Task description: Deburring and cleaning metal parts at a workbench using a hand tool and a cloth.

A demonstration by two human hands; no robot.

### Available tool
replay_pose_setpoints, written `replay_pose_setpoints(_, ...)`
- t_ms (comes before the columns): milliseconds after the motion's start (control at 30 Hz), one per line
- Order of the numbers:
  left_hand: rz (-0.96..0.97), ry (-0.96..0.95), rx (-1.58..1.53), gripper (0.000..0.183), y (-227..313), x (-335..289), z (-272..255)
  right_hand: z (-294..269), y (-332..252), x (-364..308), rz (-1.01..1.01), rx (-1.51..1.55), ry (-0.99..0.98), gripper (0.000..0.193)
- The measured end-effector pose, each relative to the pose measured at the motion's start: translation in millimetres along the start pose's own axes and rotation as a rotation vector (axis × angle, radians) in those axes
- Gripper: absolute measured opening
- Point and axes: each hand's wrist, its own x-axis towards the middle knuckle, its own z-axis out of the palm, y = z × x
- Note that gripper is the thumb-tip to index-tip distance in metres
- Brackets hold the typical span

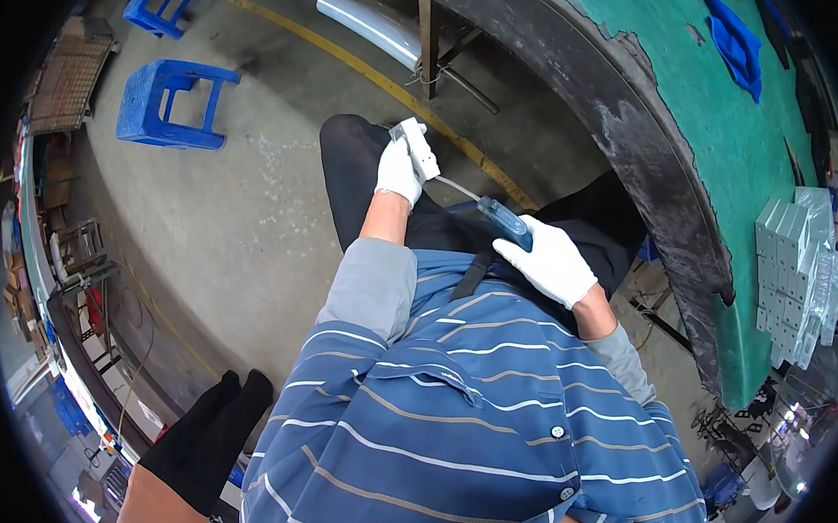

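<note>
My left hand point(398, 176), in a white glove, grips a small white block-like part point(420, 151) with holes in it, above my lap. In my right hand point(557, 267), gloved too, is the blue-grey translucent handle of a screwdriver point(504, 222). Its pale shaft points up and left toward the white part. The tip lies at or close to the part's lower edge; whether it touches cannot be made out. The fingers of my right hand wrap the rear end of the handle.
A worn green-topped table point(685, 138) with a dark edge curves along my right. On it are a blue cloth point(735, 47) and stacked white parts point(789, 278). Blue stools point(174, 104) stand at the far left. Another person's legs point(207, 439) show at lower left.
</note>
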Motion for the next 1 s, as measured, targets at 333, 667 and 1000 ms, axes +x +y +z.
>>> replay_pose_setpoints(333, 0.063, 0.143, 0.077, 0.031, -6, 1, 2, -5, -3, 25, 0.023, 0.028, -0.017, 0.047)
replay_pose_setpoints(667, 0.073, 0.121, 0.089, 0.03, -13, 3, -9, -13, -19, 51, -0.024, 0.094, 0.033, 0.047)
replay_pose_setpoints(1000, 0.373, 0.083, 0.198, 0.021, -17, -1, -8, -17, -19, 38, 0.005, 0.065, 0.051, 0.046)
